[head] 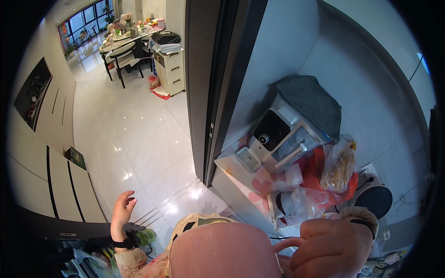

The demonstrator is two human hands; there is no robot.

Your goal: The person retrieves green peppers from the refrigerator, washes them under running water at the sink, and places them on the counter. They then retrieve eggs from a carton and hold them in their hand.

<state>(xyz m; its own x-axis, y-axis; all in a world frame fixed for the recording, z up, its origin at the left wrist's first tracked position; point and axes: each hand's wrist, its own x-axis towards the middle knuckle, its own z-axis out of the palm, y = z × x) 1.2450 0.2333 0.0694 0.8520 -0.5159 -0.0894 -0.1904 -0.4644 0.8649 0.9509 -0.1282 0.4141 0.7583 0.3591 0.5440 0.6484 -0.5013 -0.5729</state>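
A large pink mug (224,252) fills the bottom middle, very close to the camera. My right hand (328,246) is wrapped around its curved handle (290,243). The mug's opening and contents are hidden from this angle. Off to the left, my left hand (123,206) is raised over the floor with its fingers loosely bent and apart, holding nothing. Beyond the mug, at right, a silver water dispenser (274,133) with a black front panel stands on a counter (243,186) with a floral cover. A dark grey cloth (313,104) drapes over the dispenser's top.
A dark door frame (212,104) divides the counter from a tiled room (132,139). Plastic bags (339,166) lie beside the dispenser, near a round black object (373,201). A dining table (121,41), chairs (124,55) and a drawer unit (172,71) stand farther off. Cabinets (59,184) line the left.
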